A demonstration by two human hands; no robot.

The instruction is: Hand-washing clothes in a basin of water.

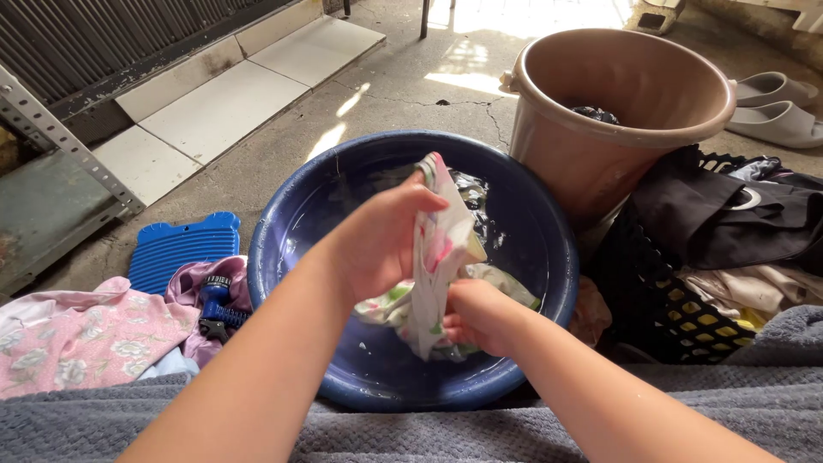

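Hands both clenched on floral cloth (437,257) above blue basin (283,240) centre, left hand (381,240) high, right hand (476,315) low; wringing near the front rim may splash water onto grey towel (429,433).

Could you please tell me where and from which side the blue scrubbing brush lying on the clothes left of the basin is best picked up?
Probably by its ribbed handle, from above. The blue brush lies flat on the purple cloth beside the blue basin, handle uppermost and clear. Both the left hand and right hand are gripping the floral cloth.
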